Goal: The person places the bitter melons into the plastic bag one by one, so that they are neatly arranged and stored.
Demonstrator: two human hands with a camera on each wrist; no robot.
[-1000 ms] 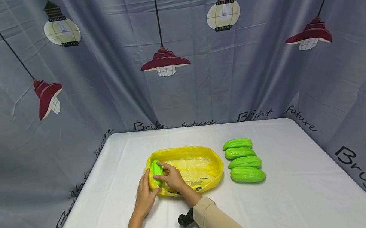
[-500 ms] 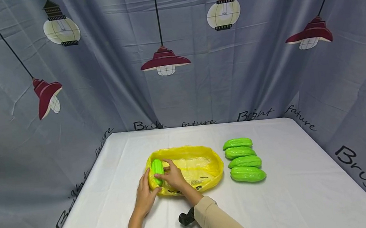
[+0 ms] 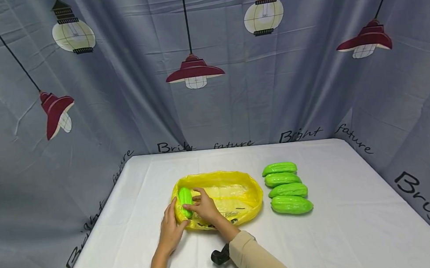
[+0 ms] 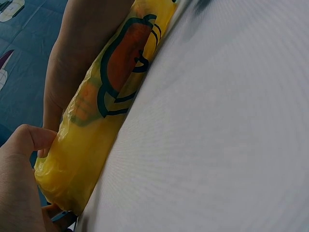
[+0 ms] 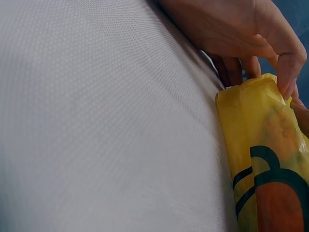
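Observation:
A yellow plastic bag point(image 3: 225, 178) lies with its mouth spread wide on the white table. Inside its left end is one bright green ridged vegetable point(image 3: 184, 196), like a bitter melon, standing lengthwise away from me. My left hand point(image 3: 170, 232) holds the bag's left end, thumb at the near rim and fingers along the outside. In the left wrist view, the thumb point(image 4: 34, 140) presses the rim of the printed bag point(image 4: 91, 150). My right hand point(image 3: 206, 209) reaches over the near rim; its thumb touches the vegetable, while its other fingers stand just off its right side.
Several more green vegetables point(image 3: 288, 190) lie in a column on the table, right of the bag. Dark wrist devices point(image 3: 221, 255) sit on both forearms. A grey curtain point(image 3: 236, 109) with printed lamps surrounds the white tabletop point(image 3: 347, 207).
The right hand's fingers have come off the vegetable's top and shifted slightly right, uncovering more of it. The left hand and the bag stay in place.

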